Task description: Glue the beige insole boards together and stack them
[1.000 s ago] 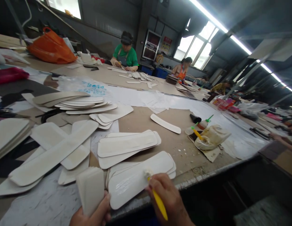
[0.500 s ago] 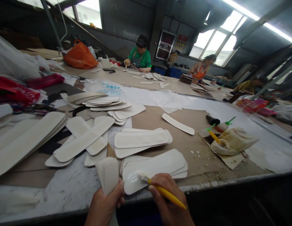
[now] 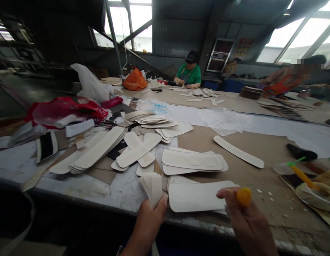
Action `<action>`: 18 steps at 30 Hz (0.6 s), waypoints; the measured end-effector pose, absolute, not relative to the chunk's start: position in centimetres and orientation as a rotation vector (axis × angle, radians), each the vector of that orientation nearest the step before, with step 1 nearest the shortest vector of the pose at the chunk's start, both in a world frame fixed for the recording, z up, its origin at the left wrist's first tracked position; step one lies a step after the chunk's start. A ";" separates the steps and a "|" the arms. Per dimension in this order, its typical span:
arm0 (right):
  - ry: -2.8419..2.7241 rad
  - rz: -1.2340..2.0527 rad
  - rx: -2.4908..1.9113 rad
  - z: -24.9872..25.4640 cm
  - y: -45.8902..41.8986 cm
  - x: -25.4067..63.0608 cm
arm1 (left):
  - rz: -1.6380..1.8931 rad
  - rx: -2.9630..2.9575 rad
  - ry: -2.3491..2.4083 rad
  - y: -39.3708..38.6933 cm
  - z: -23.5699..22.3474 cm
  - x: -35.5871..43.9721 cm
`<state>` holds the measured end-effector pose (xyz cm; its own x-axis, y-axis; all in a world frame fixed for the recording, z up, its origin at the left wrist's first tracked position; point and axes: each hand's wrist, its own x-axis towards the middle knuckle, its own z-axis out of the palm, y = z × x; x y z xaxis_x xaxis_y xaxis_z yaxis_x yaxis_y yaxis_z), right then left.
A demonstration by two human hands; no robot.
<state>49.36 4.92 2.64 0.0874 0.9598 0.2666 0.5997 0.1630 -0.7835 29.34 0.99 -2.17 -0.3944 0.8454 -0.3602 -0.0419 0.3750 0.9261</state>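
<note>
My left hand is closed round a small stack of white pieces, held upright at the table's near edge. My right hand grips a yellow-handled brush; only the handle's end shows and the bristles are hidden. Between the hands lies a white oblong insole-like piece on top of a few others. A second pile of such pieces lies just behind it.
Many more white pieces are spread to the left and behind. Glue bottles and a stained rag sit at the right. Red bags lie far left. Two other people work at the table's far side.
The view has swung left. My right hand has lifted the brush off the white piece and turned it so the handle's end faces the camera. My left hand still holds the stack.
</note>
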 end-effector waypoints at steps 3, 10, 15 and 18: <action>-1.596 0.866 -1.446 2.9 4.4 47.2 | 1.210 0.693 1.608 -0.2 -0.4 29.5; -1.320 1.730 -1.081 1.1 3.7 43.5 | 1.213 0.533 1.303 -1.1 1.7 31.7; -1.003 1.942 -0.973 1.5 2.9 43.1 | 1.315 0.472 1.270 -1.1 1.3 32.8; -1.076 1.823 -1.044 1.7 3.3 43.7 | 1.316 0.486 1.260 -1.1 1.5 32.9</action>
<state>43.68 3.27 1.67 -0.3758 0.8886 -0.2631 -0.1990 -0.3547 -0.9136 32.89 -1.14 1.54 -0.2231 0.8891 -0.3998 -0.4379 0.2750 0.8559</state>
